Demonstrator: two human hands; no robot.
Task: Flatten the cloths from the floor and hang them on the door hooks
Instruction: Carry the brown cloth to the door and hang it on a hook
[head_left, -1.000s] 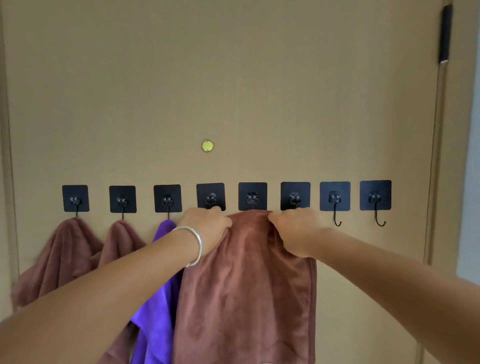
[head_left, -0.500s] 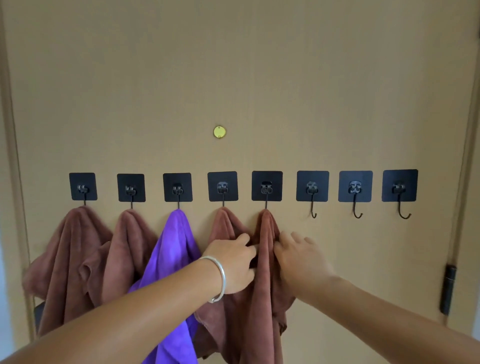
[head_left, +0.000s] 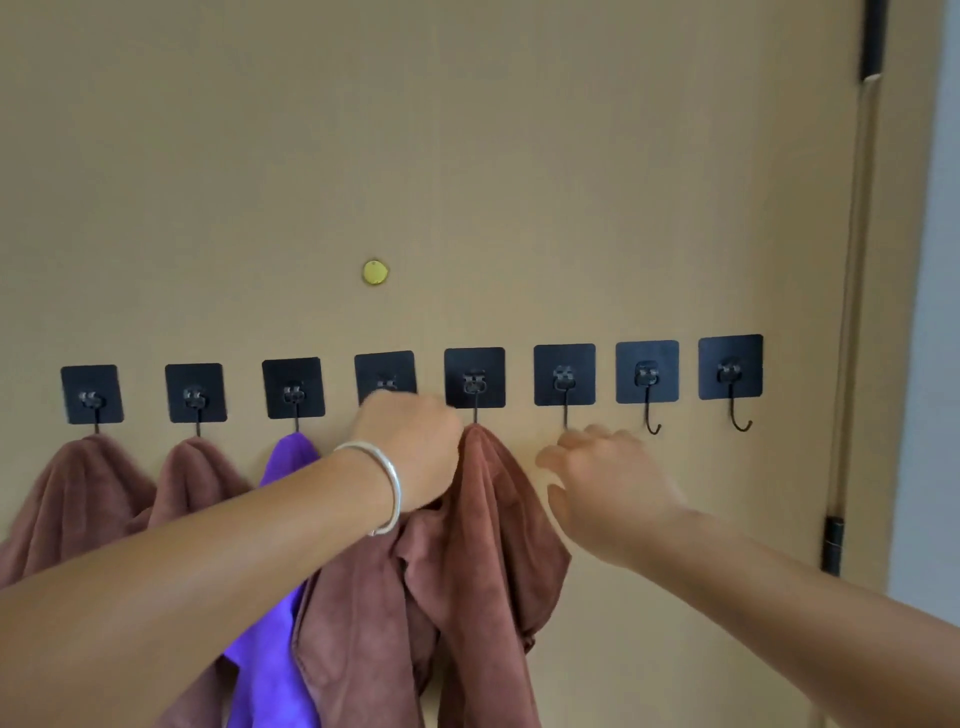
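Eight black square door hooks (head_left: 564, 374) run in a row across the tan door (head_left: 467, 156). Brown cloths hang from the first hook (head_left: 78, 493), the second hook (head_left: 200, 478) and the fifth hook (head_left: 493, 519). A purple cloth (head_left: 291, 457) hangs from the third. My left hand (head_left: 410, 447), with a silver bangle on the wrist, is curled at the fourth hook around the top of another brown cloth (head_left: 358, 623); its fingertips are hidden. My right hand (head_left: 608, 483) hovers just below the sixth hook with loose fingers, holding nothing, right of the fifth cloth.
The three rightmost hooks (head_left: 730, 366) are bare. A small brass disc (head_left: 375, 272) sits on the door above the row. Black hinges (head_left: 832, 540) mark the door's right edge, with a pale wall (head_left: 935, 364) beyond.
My left hand rose from the cloth folds to the fourth hook. My right hand came off the fifth cloth and moved right, under the sixth hook. One second ago both hands held the brown cloth spread.
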